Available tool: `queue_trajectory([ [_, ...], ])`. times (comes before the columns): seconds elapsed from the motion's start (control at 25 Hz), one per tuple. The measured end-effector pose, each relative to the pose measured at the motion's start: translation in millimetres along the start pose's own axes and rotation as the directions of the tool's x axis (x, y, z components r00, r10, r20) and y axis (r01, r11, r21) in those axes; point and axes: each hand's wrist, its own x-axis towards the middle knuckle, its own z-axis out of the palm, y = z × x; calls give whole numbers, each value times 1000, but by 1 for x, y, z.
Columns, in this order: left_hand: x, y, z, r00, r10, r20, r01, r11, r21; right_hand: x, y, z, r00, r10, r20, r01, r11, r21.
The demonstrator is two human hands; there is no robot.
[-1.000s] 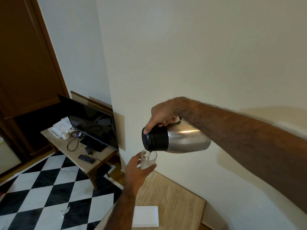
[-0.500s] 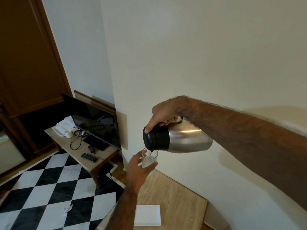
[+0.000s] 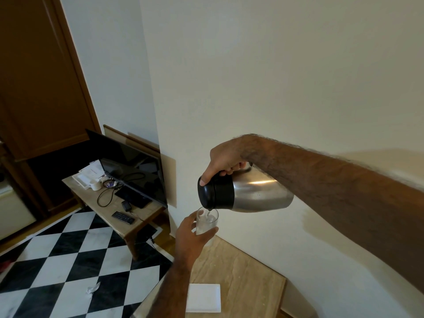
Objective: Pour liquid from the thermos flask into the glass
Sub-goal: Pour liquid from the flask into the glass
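Observation:
My right hand [image 3: 226,160] grips the handle of a steel thermos flask [image 3: 257,193] with a black top, thumb pressed on the lid. The flask lies tipped nearly level, its spout pointing left and down. A thin stream of clear liquid falls from the spout into a clear glass [image 3: 206,222] held just below it. Around that glass, which is held in the air above the table's far corner, my left hand [image 3: 191,241] is wrapped. The glass holds some liquid.
Below the hands is a beige stone-topped table [image 3: 241,278] against the wall, with a white square tray [image 3: 203,297] on it. To the left are a checkered floor [image 3: 68,260], a low table [image 3: 137,216] with a TV, remote, cables and papers, and a brown door.
The glass has filled a little more as the pouring goes on. Both hands and the flask hold nearly the same pose; the view has shifted slightly.

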Motion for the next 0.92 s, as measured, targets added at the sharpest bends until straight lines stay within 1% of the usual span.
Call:
queue_trajectory([
  [0.16, -1, 2, -1, 1000, 4, -4, -4, 1000, 11, -4, 1, -1, 998, 18, 57, -17, 1000, -21],
  [0.32, -3, 2, -3, 1000, -3, -3, 3, 1000, 8, -2, -2, 3, 1000, -15, -19, 14, 1000, -10],
  [0.4, -3, 3, -4, 1000, 3, -1, -3, 1000, 17, -3, -2, 5, 1000, -9, 2, 9, 1000, -16],
  [0.56, -6, 3, -4, 1000, -11, -1, 11, 1000, 12, -6, -1, 4, 999, -31, -32, 31, 999, -5],
  [0.6, -6, 3, -5, 1000, -14, -1, 14, 1000, -2, -7, -1, 4, 999, -28, -18, 27, 999, -19],
  [0.72, -5, 3, -5, 1000, -27, -12, 26, 1000, -15, -9, 2, 0, 995, 40, 96, -37, 999, -32],
  [0.76, -5, 4, -5, 999, -30, -13, 30, 999, -21, -10, 5, 0, 993, 53, 106, -51, 998, -24],
  [0.84, -5, 4, -6, 999, -38, -12, 38, 999, -27, -13, 13, 1, 995, 61, 77, -61, 998, 0],
  [0.92, -5, 4, -9, 999, -40, -7, 40, 999, -17, -16, 23, 7, 997, 67, 45, -70, 995, 66],
])
